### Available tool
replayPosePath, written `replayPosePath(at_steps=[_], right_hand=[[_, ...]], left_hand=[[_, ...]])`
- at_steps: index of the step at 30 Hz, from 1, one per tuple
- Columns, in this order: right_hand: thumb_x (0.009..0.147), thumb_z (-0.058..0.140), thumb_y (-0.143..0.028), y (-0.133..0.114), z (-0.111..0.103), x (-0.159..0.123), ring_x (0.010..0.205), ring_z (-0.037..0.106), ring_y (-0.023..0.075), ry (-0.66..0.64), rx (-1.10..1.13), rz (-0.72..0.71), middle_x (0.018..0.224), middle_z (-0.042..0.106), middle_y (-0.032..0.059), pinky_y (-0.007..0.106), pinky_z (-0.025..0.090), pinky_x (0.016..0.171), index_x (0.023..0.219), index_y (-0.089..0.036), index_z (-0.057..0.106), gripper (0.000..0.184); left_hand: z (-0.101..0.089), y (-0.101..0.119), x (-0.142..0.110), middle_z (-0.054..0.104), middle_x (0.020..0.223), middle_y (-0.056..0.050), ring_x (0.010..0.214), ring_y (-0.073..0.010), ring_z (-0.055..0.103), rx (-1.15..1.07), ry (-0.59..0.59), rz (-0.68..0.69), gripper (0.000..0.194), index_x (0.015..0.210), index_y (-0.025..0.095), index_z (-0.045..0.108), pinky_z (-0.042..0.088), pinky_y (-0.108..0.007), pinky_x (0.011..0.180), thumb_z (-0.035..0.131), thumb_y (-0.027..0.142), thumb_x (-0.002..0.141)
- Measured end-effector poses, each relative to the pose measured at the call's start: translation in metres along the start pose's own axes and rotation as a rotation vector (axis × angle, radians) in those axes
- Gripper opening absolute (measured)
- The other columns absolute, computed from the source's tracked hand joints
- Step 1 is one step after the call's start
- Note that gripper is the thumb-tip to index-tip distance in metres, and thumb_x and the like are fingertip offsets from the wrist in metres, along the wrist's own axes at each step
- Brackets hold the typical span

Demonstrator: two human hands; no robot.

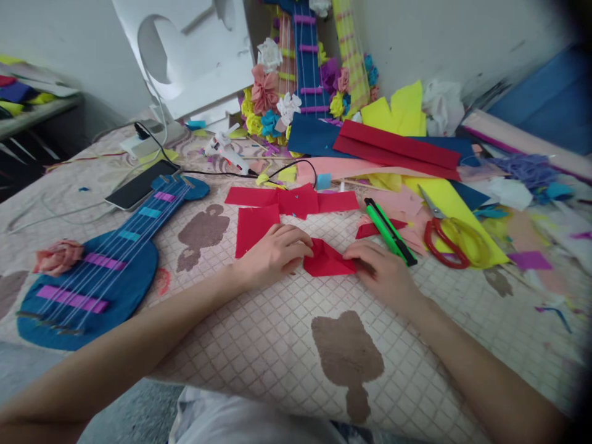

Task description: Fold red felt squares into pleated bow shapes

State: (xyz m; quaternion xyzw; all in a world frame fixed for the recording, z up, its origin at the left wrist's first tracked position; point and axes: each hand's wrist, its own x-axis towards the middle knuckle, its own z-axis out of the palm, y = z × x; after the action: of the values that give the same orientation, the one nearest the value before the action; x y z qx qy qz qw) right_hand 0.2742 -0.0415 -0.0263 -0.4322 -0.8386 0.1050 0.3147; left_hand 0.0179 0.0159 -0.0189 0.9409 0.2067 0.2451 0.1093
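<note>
A small red sheet of paper, partly folded, lies on the patterned cloth between my hands. My left hand has its curled fingers on the paper's left edge. At the right corner, my right hand pinches the same paper between thumb and fingers. Left of it, a flat red square lies partly under my left hand. Further red pieces are spread just beyond. A green utility knife rests beyond my right hand, partly over a red scrap.
A blue paper guitar with strings lies at left, near a black phone. Red-and-yellow-handled scissors lie right. Behind are a white glue gun, dark red folded paper, paper flowers and a white foam panel.
</note>
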Motion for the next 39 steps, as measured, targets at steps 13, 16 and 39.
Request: replayPosePath(at_steps=[13, 16, 39], right_hand=[[0.084, 0.046, -0.007, 0.001, -0.002, 0.002, 0.091, 0.062, 0.0193, -0.005, 0.048, 0.097, 0.096, 0.064, 0.0054, 0.037, 0.05, 0.081, 0.098, -0.022, 0.057, 0.023], [0.086, 0.042, -0.007, -0.003, -0.009, 0.001, 0.097, 0.059, 0.0205, 0.049, -0.046, 0.076, 0.1, 0.062, 0.0074, 0.038, 0.048, 0.084, 0.104, -0.022, 0.055, 0.027], [0.091, 0.046, -0.013, -0.019, -0.013, -0.004, 0.087, 0.059, 0.0189, -0.252, -0.191, -0.105, 0.093, 0.062, 0.0071, 0.033, 0.05, 0.076, 0.092, -0.017, 0.06, 0.015]], left_hand=[[-0.006, 0.017, -0.001, 0.067, 0.098, -0.002, 0.095, -0.015, 0.056, 0.314, 0.077, 0.137, 0.014, 0.091, 0.019, 0.057, 0.033, -0.041, 0.099, 0.044, 0.014, 0.094], [-0.006, 0.032, -0.003, 0.066, 0.088, 0.0, 0.086, -0.0141, 0.056, 0.438, 0.042, 0.157, 0.018, 0.085, 0.018, 0.057, 0.033, -0.04, 0.098, 0.043, 0.011, 0.094], [0.004, 0.041, -0.008, 0.066, 0.09, -0.002, 0.089, -0.0158, 0.055, 0.254, -0.049, 0.019, 0.02, 0.091, 0.019, 0.059, 0.031, -0.042, 0.098, 0.041, 0.013, 0.094]])
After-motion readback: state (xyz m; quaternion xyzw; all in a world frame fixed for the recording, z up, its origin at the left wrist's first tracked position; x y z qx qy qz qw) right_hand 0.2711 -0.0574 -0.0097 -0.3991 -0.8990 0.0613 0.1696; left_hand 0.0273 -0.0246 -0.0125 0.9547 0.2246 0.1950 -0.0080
